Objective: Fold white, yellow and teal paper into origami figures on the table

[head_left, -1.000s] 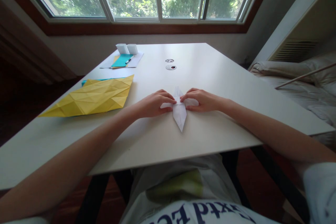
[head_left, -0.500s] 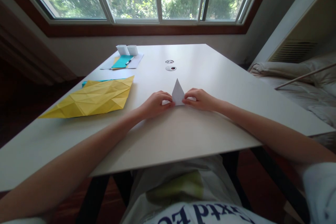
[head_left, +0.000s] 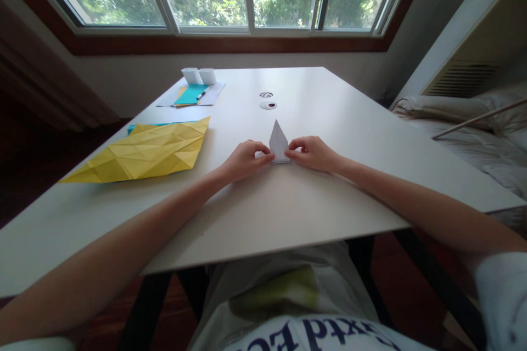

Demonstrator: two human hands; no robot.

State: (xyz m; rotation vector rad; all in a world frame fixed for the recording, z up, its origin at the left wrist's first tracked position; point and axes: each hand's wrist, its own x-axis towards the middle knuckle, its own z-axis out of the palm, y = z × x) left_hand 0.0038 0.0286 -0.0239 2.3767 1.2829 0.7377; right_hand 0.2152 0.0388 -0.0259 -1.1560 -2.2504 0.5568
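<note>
A small white folded paper (head_left: pixel 279 141) stands between my hands with its pointed tip up and away from me. A crease runs down its middle. My left hand (head_left: pixel 248 159) pinches its lower left side between thumb and fingers. On the opposite side, my right hand (head_left: pixel 312 153) grips the lower right edge the same way. Both forearms rest along the white table (head_left: pixel 247 219).
A large creased yellow paper (head_left: pixel 152 151) lies on the left over a blue sheet (head_left: pixel 130 128). Farther back are blue paper (head_left: pixel 191 94), a pen (head_left: pixel 203 92), white sheets and two white folded paper boxes (head_left: pixel 198 75). Two round table inserts (head_left: pixel 268 105) sit beyond my hands.
The paper's near face was smooth and now shows a centre crease and side folds. My fingers have shifted slightly at its lower edges.
</note>
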